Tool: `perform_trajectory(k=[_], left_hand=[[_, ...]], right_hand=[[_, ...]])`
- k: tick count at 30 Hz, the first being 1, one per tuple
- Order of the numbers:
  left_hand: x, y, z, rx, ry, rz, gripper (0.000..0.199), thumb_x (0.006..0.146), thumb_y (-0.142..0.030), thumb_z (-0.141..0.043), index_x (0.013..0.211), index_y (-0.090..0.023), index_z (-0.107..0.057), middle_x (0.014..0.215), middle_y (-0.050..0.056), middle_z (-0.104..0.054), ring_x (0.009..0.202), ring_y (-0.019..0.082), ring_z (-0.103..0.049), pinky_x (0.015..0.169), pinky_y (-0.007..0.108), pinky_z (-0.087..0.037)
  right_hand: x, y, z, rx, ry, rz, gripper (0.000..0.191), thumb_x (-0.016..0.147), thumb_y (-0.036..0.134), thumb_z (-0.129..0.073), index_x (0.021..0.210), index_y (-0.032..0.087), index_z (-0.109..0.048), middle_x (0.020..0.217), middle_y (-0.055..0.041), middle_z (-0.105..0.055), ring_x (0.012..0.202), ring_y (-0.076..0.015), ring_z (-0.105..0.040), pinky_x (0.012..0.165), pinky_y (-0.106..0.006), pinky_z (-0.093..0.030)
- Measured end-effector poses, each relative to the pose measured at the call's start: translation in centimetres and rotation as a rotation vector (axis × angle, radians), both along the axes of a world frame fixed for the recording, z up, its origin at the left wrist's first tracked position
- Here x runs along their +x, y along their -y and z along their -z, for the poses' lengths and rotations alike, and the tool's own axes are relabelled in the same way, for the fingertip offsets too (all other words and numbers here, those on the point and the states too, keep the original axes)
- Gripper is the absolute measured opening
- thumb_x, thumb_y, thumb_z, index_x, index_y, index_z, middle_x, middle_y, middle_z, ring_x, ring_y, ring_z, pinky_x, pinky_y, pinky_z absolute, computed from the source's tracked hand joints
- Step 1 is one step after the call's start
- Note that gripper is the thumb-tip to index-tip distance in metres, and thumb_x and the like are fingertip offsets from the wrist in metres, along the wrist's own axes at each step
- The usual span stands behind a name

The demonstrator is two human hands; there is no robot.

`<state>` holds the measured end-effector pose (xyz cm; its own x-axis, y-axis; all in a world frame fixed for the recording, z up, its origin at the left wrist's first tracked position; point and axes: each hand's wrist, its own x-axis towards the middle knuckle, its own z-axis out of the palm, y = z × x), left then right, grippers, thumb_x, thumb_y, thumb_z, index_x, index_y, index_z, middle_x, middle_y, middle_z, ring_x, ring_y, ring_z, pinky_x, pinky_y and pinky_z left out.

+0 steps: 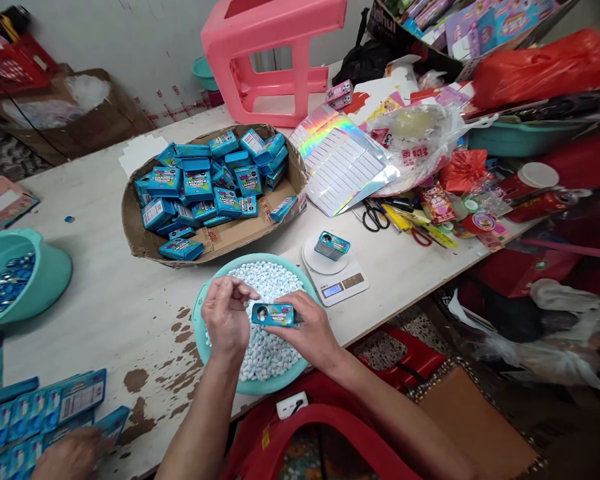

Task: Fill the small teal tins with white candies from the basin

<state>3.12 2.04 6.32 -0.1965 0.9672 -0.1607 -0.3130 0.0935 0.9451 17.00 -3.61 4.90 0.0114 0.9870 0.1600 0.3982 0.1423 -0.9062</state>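
A small blue candy box (280,316) with a round hole at its left end, where white shows, is in my right hand (311,327). My left hand (227,313) is just left of the box, fingers curled; what they hold, if anything, is hidden. Both hands are over a turquoise basin (200,323) full of small white candies (270,360). Behind it, a white digital scale (347,285) carries another blue candy box (332,245) with a similar hole.
A cut-down cardboard box (145,248) holds several blue boxes. A turquoise tub (50,277), rows of blue boxes (50,407) and another person's hand (73,457) are at left. Further back are a pink stool (220,40), label sheets (335,160) and black scissors (375,217).
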Motion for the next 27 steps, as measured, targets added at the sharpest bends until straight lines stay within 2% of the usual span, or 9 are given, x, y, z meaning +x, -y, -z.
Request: perform_trajectory(k=[3, 6, 8, 10, 13, 17, 21, 24, 27], left_hand=[[-2.5, -1.2, 3.1, 0.021, -0.385, 0.025, 0.024, 0.084, -0.041, -0.048, 0.079, -0.019, -0.057, 0.071, 0.001, -0.057, 0.070, 0.017, -0.058, 0.072, 0.034, -0.048], [-3.6, -1.8, 7.3, 0.056, -1.009, 0.277, 0.027, 0.083, -0.041, -0.049, 0.089, -0.019, -0.063, 0.097, 0.008, -0.061, 0.098, 0.025, -0.054, 0.091, 0.042, -0.040], [-3.0, -1.6, 9.4, 0.051, -1.316, 0.399, 0.034, 0.083, -0.043, -0.049, 0.103, -0.019, -0.062, 0.112, 0.012, -0.057, 0.108, 0.029, -0.047, 0.094, 0.046, -0.036], [-1.9, -1.0, 10.4, -0.001, -1.489, 0.458, 0.041, 0.084, -0.049, -0.046, 0.110, -0.019, -0.058, 0.116, 0.014, -0.054, 0.109, 0.032, -0.045, 0.089, 0.048, -0.037], [-0.5, 0.0, 10.6, -0.041, -1.560, 0.550, 0.043, 0.084, -0.054, -0.043, 0.106, -0.020, -0.058, 0.105, 0.013, -0.057, 0.100, 0.030, -0.050, 0.082, 0.042, -0.040], [-0.3, 0.5, 10.5, -0.035, -1.391, 0.519, 0.030, 0.084, -0.047, -0.045, 0.089, -0.021, -0.060, 0.091, 0.007, -0.061, 0.083, 0.023, -0.056, 0.072, 0.032, -0.042], [-0.9, 0.3, 9.4, -0.217, -0.844, 0.308, 0.029, 0.078, -0.047, -0.055, 0.068, -0.019, -0.053, 0.060, -0.001, -0.053, 0.055, 0.013, -0.050, 0.053, 0.024, -0.038], [-0.9, 0.5, 6.7, -0.337, -0.288, 0.201, 0.029, 0.074, -0.044, -0.060, 0.068, -0.018, -0.048, 0.055, -0.004, -0.047, 0.041, 0.008, -0.039, 0.039, 0.020, -0.027], [-0.5, 1.1, 3.3, -0.249, 0.064, 0.164, 0.021, 0.075, -0.036, -0.060, 0.075, -0.018, -0.049, 0.063, -0.002, -0.052, 0.042, 0.007, -0.043, 0.038, 0.019, -0.029]], right_hand=[[1.4, 1.1, -0.4, 0.036, -0.097, 0.006, 0.038, 0.068, 0.033, -0.078, 0.100, 0.024, -0.062, 0.096, -0.0052, -0.064, 0.092, -0.0215, -0.060, 0.080, -0.035, -0.050], [2.3, 1.9, 0.0, 0.028, -0.106, 0.053, 0.036, 0.068, 0.033, -0.078, 0.099, 0.024, -0.063, 0.093, -0.0053, -0.064, 0.090, -0.0216, -0.061, 0.079, -0.036, -0.051], [2.5, 2.1, 0.5, 0.013, -0.102, 0.061, 0.036, 0.068, 0.032, -0.078, 0.100, 0.024, -0.062, 0.093, -0.0054, -0.064, 0.090, -0.0216, -0.061, 0.078, -0.036, -0.052], [2.4, 2.2, 0.9, 0.011, -0.108, 0.068, 0.038, 0.067, 0.031, -0.078, 0.100, 0.023, -0.062, 0.094, -0.0053, -0.063, 0.090, -0.0215, -0.060, 0.079, -0.036, -0.051], [2.4, 2.2, 1.3, 0.004, -0.107, 0.094, 0.037, 0.068, 0.030, -0.078, 0.101, 0.023, -0.061, 0.094, -0.0047, -0.062, 0.089, -0.0209, -0.060, 0.079, -0.035, -0.051], [2.8, 2.3, 1.4, -0.031, -0.077, 0.119, 0.036, 0.069, 0.031, -0.077, 0.100, 0.023, -0.061, 0.093, -0.0040, -0.061, 0.088, -0.0204, -0.060, 0.077, -0.034, -0.050], [3.2, 2.1, 1.4, -0.051, -0.012, 0.110, 0.034, 0.070, 0.032, -0.076, 0.099, 0.023, -0.061, 0.091, -0.0035, -0.061, 0.086, -0.0199, -0.059, 0.075, -0.032, -0.050], [2.9, 1.8, 1.3, -0.049, 0.046, 0.072, 0.034, 0.070, 0.032, -0.076, 0.099, 0.023, -0.061, 0.091, -0.0042, -0.062, 0.087, -0.0211, -0.060, 0.076, -0.033, -0.049], [1.8, 1.5, 1.0, -0.036, 0.113, 0.030, 0.035, 0.070, 0.031, -0.076, 0.099, 0.022, -0.061, 0.092, -0.0055, -0.063, 0.089, -0.0225, -0.059, 0.077, -0.034, -0.048]])
